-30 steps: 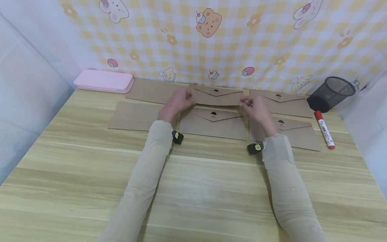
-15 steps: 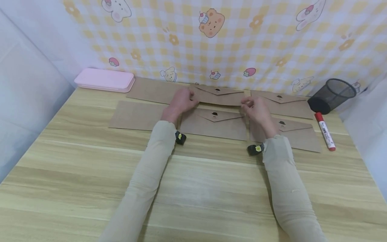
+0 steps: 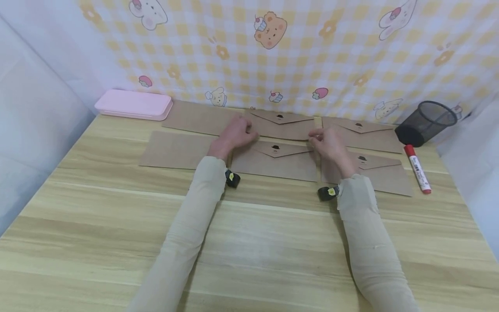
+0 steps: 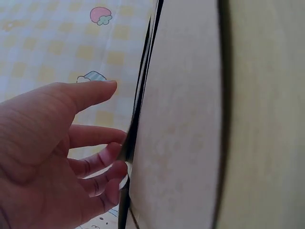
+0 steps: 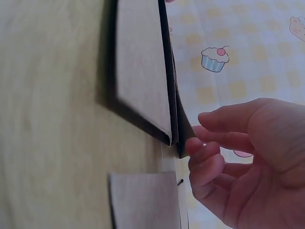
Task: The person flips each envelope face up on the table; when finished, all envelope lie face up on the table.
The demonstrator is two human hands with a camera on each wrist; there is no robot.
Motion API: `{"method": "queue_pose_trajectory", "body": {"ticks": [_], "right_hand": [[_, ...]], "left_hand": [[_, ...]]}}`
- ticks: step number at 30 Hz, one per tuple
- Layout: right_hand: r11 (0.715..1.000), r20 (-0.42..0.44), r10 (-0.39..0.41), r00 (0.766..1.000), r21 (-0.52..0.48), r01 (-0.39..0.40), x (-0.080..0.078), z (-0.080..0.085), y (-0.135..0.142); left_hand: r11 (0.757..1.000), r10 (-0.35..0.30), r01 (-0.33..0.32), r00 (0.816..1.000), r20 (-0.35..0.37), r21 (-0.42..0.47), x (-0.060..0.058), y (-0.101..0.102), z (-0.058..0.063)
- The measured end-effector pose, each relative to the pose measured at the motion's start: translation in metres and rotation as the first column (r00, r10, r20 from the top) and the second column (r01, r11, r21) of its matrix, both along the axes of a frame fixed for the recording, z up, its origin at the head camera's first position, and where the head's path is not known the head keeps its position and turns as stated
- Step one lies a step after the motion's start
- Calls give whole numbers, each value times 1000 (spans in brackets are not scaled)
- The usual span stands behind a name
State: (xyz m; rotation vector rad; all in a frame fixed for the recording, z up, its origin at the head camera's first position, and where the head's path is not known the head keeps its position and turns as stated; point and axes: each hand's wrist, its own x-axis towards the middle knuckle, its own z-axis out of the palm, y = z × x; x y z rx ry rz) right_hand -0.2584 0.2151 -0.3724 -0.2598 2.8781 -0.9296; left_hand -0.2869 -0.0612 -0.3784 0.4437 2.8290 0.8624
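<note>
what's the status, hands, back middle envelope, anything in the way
Left hand, right hand at opposite ends of back middle envelope. Flap facing up. Nothing visibly blocking.

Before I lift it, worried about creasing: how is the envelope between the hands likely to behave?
The envelope would probably flex, as its near edge curves between the left hand and right hand. Its thin edge suggests it is light and could crease easily.
</note>
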Motion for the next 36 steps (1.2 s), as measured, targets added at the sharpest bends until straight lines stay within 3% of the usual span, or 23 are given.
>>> {"method": "queue_pose_trajectory", "body": {"ticks": [6, 13, 20, 24, 27, 30, 36], "right_hand": [[1000, 42, 14, 999, 6, -14, 0, -1, -1], [999, 31, 10, 999, 49, -12, 0, -4, -1], [999, 31, 20, 999, 36, -22, 3, -1, -1], [999, -14, 32, 999, 45, -31, 3, 5, -2], [998, -52, 55, 997, 36, -53, 3, 10, -7], [996, -70, 88, 994, 9, -87, 4, 17, -14], [984, -70, 176, 982, -12, -178, 12, 31, -37]], "left_hand": [[995, -15, 14, 1000, -9, -99, 0, 2, 0], [991, 35, -35, 999, 0, -132, 2, 1, 1], [997, 38, -41, 998, -41, -65, -1, 3, 4], [1000, -27, 27, 999, -31, -6, 5, -3, 19], [996, -90, 91, 996, -19, 16, 16, -18, 36], [994, -111, 111, 994, -18, 0, 29, -42, 48], [995, -84, 77, 989, -121, -66, 54, -107, 51]]}}
